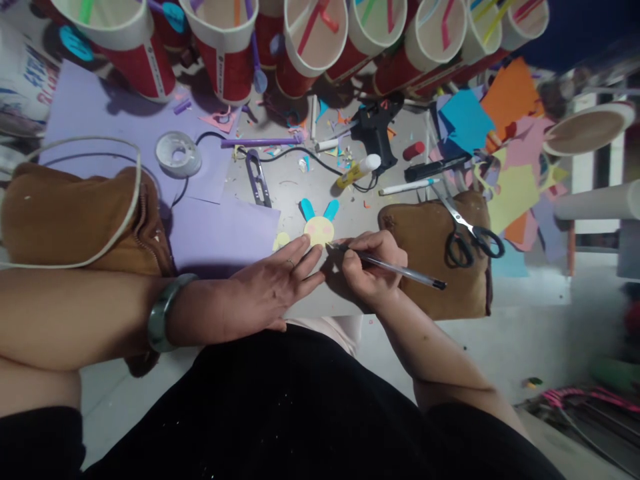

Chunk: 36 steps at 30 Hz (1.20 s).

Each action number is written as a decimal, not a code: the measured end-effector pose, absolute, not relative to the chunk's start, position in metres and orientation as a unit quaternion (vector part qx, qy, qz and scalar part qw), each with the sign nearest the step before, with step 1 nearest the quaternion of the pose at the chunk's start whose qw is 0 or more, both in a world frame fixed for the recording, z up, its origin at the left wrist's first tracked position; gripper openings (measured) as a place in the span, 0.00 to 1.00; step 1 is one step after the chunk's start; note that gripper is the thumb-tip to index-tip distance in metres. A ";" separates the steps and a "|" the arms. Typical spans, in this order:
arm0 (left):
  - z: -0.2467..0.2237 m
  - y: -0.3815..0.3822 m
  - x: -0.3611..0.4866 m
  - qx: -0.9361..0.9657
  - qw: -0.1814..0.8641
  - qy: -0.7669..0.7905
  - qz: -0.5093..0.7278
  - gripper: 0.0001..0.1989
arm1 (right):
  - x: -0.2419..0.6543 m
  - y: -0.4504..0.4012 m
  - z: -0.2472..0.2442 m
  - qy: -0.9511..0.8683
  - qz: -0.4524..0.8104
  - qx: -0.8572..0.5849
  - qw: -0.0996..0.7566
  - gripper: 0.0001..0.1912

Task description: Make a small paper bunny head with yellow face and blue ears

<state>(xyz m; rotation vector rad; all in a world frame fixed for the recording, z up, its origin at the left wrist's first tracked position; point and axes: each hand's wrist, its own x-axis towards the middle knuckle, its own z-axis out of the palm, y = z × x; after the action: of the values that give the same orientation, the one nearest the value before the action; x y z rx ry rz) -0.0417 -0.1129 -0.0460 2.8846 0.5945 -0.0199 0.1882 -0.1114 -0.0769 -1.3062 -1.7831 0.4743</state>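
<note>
A yellow paper bunny face (pixel 319 231) with blue ears and pink cheeks lies on the table before me. My left hand (pixel 273 283) rests flat beside it, fingers stretched out, the fingertips at its lower left edge. My right hand (pixel 374 263) grips a black-capped clear ballpoint pen (pixel 413 274), whose tip is close to the face's lower right edge; I cannot tell whether it touches. A smaller yellow paper piece (pixel 282 240) shows just past my left fingers. Purple paper (pixel 220 233) lies to the left.
Paper cups (pixel 313 53) holding straws line the back. Behind the face lie a glue stick (pixel 359 171), a glue gun (pixel 377 130) and a utility knife (pixel 258 177). Scissors (pixel 465 230) rest on a brown cushion (pixel 435 280) at right; another brown cushion (pixel 80 213) is at left. Coloured paper scraps (pixel 517 193) pile up far right.
</note>
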 end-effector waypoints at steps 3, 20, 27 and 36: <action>-0.046 -0.114 -0.042 0.976 0.090 0.199 -0.013 0.64 | 0.188 -0.111 -0.076 -0.716 0.188 -0.526 0.419 0.05; -0.049 -0.111 -0.041 0.975 0.103 0.195 -0.006 0.61 | 0.189 -0.110 -0.075 -0.740 0.169 -0.506 0.409 0.06; -0.050 -0.112 -0.041 0.977 0.099 0.191 -0.011 0.60 | 0.189 -0.110 -0.075 -0.736 0.184 -0.502 0.416 0.07; -0.050 -0.113 -0.042 0.976 0.097 0.194 -0.018 0.62 | 0.195 -0.101 -0.082 -0.623 0.230 -0.511 0.546 0.07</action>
<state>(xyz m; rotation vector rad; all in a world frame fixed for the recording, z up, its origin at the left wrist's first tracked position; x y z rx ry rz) -0.0421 -0.1134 -0.0497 2.8896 0.5743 -0.0533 0.1945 -0.1012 -0.0817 -1.2110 -1.4772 0.5460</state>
